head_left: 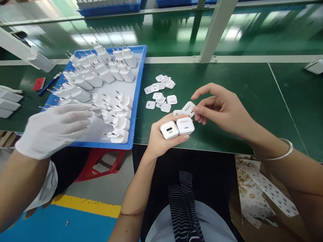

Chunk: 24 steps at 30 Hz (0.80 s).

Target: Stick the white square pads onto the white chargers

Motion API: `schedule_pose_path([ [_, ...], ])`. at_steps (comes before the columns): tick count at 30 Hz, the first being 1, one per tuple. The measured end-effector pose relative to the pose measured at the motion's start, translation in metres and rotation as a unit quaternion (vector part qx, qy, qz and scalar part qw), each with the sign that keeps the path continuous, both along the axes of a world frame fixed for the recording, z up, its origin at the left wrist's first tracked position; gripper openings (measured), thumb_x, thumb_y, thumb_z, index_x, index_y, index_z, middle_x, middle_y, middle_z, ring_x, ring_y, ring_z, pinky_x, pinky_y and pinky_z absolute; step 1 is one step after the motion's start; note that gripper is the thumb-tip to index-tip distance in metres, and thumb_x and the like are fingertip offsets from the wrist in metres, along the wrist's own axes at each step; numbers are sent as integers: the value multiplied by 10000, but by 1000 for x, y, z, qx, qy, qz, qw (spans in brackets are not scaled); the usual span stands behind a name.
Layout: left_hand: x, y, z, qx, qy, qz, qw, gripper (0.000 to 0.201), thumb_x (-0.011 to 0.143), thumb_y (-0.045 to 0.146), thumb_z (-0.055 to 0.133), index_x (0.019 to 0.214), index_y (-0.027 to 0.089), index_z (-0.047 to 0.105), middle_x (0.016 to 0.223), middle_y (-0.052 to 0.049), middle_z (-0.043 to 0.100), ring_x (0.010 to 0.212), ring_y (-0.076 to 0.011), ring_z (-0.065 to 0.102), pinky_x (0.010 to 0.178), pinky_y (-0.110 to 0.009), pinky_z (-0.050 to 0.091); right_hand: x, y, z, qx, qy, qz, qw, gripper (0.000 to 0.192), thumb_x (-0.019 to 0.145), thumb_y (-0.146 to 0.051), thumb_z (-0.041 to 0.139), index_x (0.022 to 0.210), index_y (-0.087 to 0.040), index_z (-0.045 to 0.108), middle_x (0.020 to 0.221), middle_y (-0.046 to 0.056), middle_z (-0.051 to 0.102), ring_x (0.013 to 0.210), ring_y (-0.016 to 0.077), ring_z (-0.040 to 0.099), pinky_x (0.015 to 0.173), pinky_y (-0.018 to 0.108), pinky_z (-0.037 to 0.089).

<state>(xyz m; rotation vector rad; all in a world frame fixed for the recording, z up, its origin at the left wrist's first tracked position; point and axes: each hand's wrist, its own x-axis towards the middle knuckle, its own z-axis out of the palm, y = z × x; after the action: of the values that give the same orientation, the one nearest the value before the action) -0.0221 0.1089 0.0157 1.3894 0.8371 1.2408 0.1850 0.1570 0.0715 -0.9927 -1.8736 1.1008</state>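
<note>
Left hand (161,136) clenched around two white chargers (177,128), right hand (222,109) pinching a white sticker (189,108) just above them — loose stickers (161,94) nearby, gloved co-worker's hand (54,129) over blue tray (137,97).

left hand (161,139): bare, no glove, no ring
right hand (222,109): bare, no glove
right wrist: thin silver bangle (282,155)
arms: bare, no sleeves showing
clothes: light grey top (214,225), black and white striped strip (184,205)
</note>
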Motion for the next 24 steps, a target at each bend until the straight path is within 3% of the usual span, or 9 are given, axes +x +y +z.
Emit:
schedule_pose_path([
  [3, -2, 2, -3, -60, -51, -23, 997, 522, 632, 218, 925, 1130, 216, 767, 1041, -83, 779, 929, -225, 727, 796, -329, 594, 3, 0, 1, 65, -70, 29, 995, 306, 949, -299, 649, 1254, -275, 669, 700, -39, 716, 597, 142, 658, 622, 290, 558],
  [7, -3, 2, -3, -99, -64, -26, 993, 520, 610, 237, 938, 1100, 200, 770, 974, -75, 787, 873, -230, 739, 727, -323, 607, 10, 5, 6, 198, -183, 71, 960, 282, 921, -293, 674, 1198, -277, 724, 1014, 36, 764, 825, 212, 714, 739, 355, 571],
  [10, -2, 1, -1, -89, -47, -29, 994, 522, 630, 234, 929, 1123, 194, 762, 1037, -98, 784, 940, -251, 745, 769, -337, 611, 16, 8, 12, 238, -197, 58, 949, 247, 907, -275, 695, 1148, -283, 748, 1120, 65, 727, 979, 258, 699, 857, 410, 568],
  [14, 2, 1, 0, -1, -6, 2, 1000, 465, 683, 206, 895, 1129, 209, 764, 1191, -106, 751, 1089, -257, 713, 918, -362, 580, 18, 3, 23, 237, -137, 3, 962, 195, 858, -335, 777, 1050, -297, 769, 1109, 75, 690, 1023, 264, 656, 911, 423, 554],
  [16, 4, 1, 0, 37, 12, 14, 999, 456, 683, 204, 893, 1120, 215, 761, 1193, -94, 747, 1098, -254, 706, 953, -375, 563, 13, -3, 25, 214, -107, 19, 971, 198, 832, -350, 807, 1009, -271, 767, 1119, 84, 667, 1053, 264, 644, 946, 431, 546],
  [21, 8, -1, 0, 53, 39, 18, 998, 349, 701, 286, 875, 1019, 201, 758, 1046, -70, 752, 926, -229, 713, 814, -352, 571, -4, -20, 17, 140, -98, 92, 981, 242, 807, -315, 822, 1032, -259, 752, 1295, 95, 598, 1152, 292, 633, 960, 465, 567],
  [24, 9, -2, 0, 64, 31, 14, 997, 371, 724, 346, 865, 1045, 202, 747, 1120, -86, 750, 1016, -262, 714, 863, -379, 578, -11, -22, 14, 134, -101, 87, 982, 242, 803, -297, 813, 1038, -296, 754, 1308, 80, 597, 1203, 321, 610, 977, 505, 566],
])
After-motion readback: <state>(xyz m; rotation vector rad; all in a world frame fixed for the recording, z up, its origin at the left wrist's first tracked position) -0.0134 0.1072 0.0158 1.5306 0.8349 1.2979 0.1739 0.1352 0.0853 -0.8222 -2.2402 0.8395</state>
